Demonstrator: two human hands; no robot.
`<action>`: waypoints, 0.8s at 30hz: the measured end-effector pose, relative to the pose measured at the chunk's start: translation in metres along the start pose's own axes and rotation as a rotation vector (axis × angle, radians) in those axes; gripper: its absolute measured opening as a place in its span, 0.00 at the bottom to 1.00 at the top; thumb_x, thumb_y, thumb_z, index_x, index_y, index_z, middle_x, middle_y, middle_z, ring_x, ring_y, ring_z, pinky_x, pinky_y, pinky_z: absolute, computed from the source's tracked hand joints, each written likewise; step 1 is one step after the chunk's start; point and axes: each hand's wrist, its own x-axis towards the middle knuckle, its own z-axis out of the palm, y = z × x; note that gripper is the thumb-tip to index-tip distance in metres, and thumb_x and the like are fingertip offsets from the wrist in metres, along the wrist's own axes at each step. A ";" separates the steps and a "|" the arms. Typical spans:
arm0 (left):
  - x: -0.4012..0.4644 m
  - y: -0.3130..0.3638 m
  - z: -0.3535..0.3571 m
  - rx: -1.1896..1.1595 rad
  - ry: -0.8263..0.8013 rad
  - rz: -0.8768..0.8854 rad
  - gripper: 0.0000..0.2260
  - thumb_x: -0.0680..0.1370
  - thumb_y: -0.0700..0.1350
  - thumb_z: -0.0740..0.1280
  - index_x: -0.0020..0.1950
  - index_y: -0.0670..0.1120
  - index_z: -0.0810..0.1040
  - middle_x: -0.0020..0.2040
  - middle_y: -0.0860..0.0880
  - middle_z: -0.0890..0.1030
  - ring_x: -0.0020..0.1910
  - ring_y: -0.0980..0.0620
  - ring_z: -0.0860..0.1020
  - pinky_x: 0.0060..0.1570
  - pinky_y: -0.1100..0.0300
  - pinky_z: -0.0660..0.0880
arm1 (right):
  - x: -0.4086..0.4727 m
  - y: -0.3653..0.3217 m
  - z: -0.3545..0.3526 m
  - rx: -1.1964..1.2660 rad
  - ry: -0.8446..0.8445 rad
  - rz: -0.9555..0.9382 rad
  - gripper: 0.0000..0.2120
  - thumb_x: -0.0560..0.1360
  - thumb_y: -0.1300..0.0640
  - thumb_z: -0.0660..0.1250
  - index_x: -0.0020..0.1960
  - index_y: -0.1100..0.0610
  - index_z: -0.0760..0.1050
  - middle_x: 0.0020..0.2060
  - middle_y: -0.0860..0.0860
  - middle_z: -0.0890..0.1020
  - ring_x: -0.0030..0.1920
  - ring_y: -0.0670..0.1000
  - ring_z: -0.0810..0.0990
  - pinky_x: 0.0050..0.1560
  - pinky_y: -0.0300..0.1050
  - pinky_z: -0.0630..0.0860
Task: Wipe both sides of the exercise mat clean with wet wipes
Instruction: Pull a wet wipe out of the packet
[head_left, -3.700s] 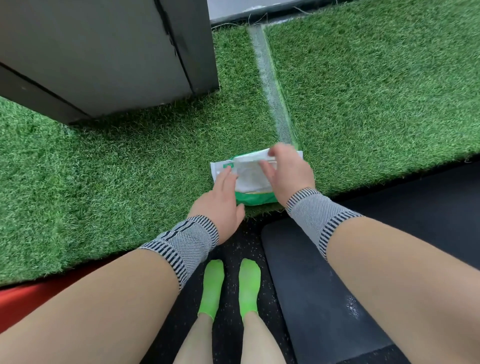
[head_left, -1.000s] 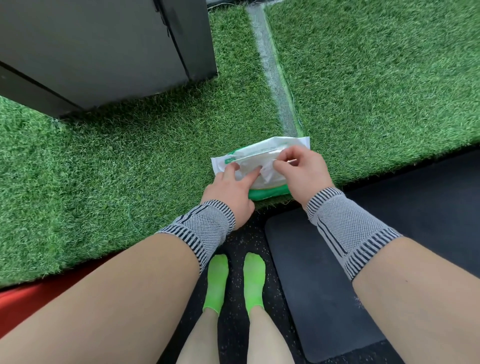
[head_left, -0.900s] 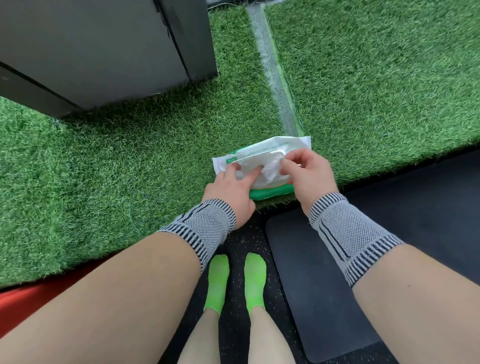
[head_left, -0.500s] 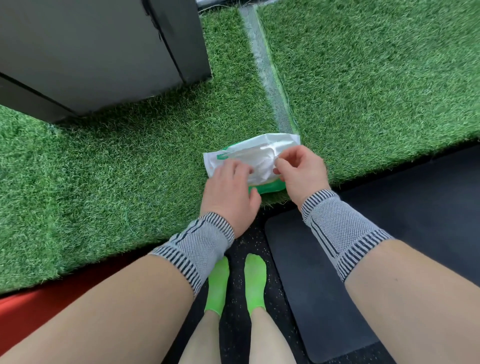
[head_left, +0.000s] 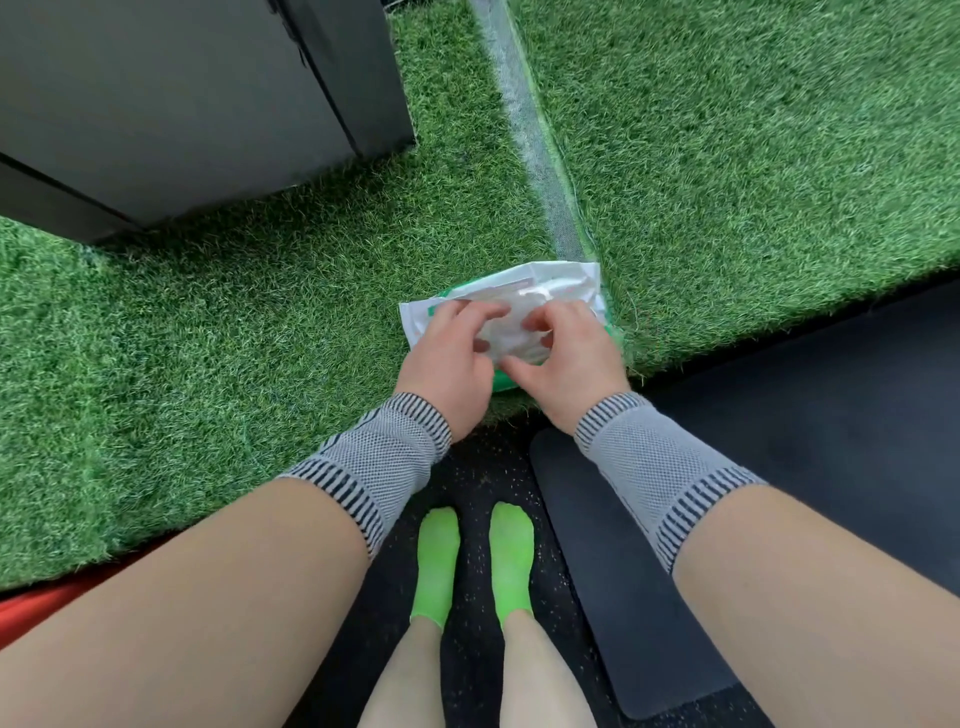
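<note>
Head view: the pack of wet wipes (head_left: 563, 283) lies on the green grass carpet (head_left: 208, 338), right at the carpet's near edge, next to the white line (head_left: 540, 156). Both hands are on top of it. The left hand (head_left: 447, 358) has its fingers bent & presses down on the pack's left part. The right hand (head_left: 571, 358) has bent fingers too & looks to pinch a white wipe (head_left: 511, 338) at the opening, but I can't tell for sure. The hands are close together, thumbs almost touching.

The dark exercise mat (head_left: 779, 467) lies flat on the black floor (head_left: 478, 467), just right of the green socks (head_left: 475, 561), w/ its round corner near the right wrist. No hand touches it yet.

My guess: the pack is soft, light & slippery, so hold it down w/ one hand & pull w/ the other. The wipe is thin, wet & floppy; pinch a corner. The mat looks soft & bendy; grab an edge to flip it.
</note>
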 end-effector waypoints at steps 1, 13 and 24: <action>0.001 0.001 -0.001 -0.055 -0.006 0.012 0.22 0.76 0.33 0.59 0.64 0.55 0.74 0.63 0.53 0.71 0.52 0.56 0.79 0.54 0.60 0.74 | 0.000 -0.001 0.003 -0.030 0.035 -0.012 0.15 0.68 0.49 0.73 0.49 0.50 0.70 0.47 0.47 0.72 0.46 0.48 0.74 0.46 0.39 0.67; 0.005 -0.009 0.002 0.211 -0.163 0.091 0.22 0.78 0.39 0.60 0.71 0.53 0.70 0.66 0.49 0.70 0.59 0.51 0.74 0.58 0.60 0.70 | 0.004 0.005 -0.014 0.352 0.058 0.167 0.07 0.73 0.58 0.69 0.39 0.48 0.77 0.36 0.44 0.80 0.32 0.39 0.75 0.36 0.38 0.73; 0.016 0.010 0.015 0.601 -0.232 0.041 0.23 0.75 0.41 0.61 0.71 0.46 0.69 0.66 0.44 0.67 0.63 0.43 0.68 0.61 0.44 0.71 | -0.021 -0.002 -0.043 0.945 0.238 0.108 0.12 0.71 0.66 0.68 0.36 0.50 0.79 0.33 0.44 0.82 0.35 0.44 0.78 0.39 0.38 0.76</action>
